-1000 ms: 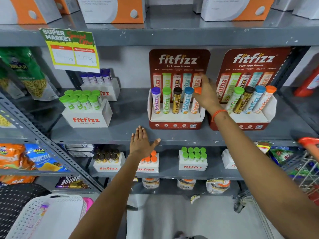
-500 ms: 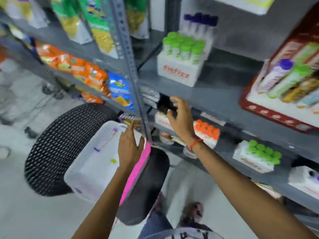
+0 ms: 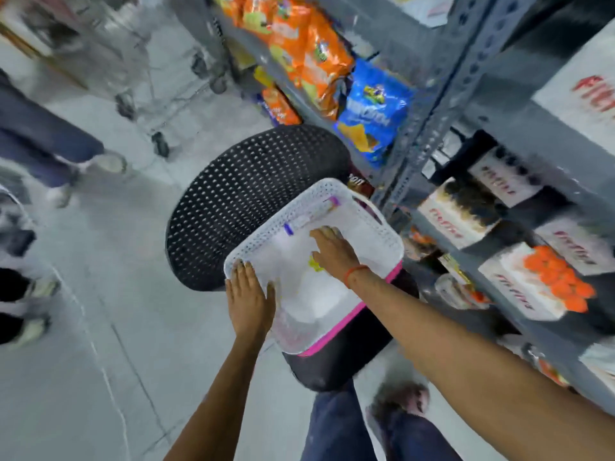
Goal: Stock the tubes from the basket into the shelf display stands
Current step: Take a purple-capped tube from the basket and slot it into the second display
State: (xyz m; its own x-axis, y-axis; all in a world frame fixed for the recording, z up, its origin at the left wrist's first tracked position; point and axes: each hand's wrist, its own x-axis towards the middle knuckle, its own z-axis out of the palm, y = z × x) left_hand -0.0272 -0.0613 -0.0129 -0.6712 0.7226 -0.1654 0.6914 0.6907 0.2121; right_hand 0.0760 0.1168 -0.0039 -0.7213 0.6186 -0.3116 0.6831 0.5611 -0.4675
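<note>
A white perforated basket (image 3: 372,207) with a pink edge rests on a black chair. My left hand (image 3: 249,297) grips its near left rim. My right hand (image 3: 332,251) reaches down inside the basket, fingers spread over the bottom, next to a small yellow-green item (image 3: 314,265). Two purple-capped tubes (image 3: 311,217) lie along the basket's far side. On the grey shelves to the right stand white display boxes, one with orange-capped tubes (image 3: 555,281) and one with dark-capped tubes (image 3: 466,197). The picture is blurred by motion.
The black mesh chair back (image 3: 239,201) stands behind the basket. A grey shelf upright (image 3: 429,121) rises right of it, with orange and blue snack bags (image 3: 372,108) hanging. A person's legs (image 3: 43,138) and a trolley's wheels are at the left. My own feet show below.
My view swung down from the shelf to the basket. My right hand left the display stand and dropped into the basket. My left hand moved off the shelf edge onto the basket's rim.
</note>
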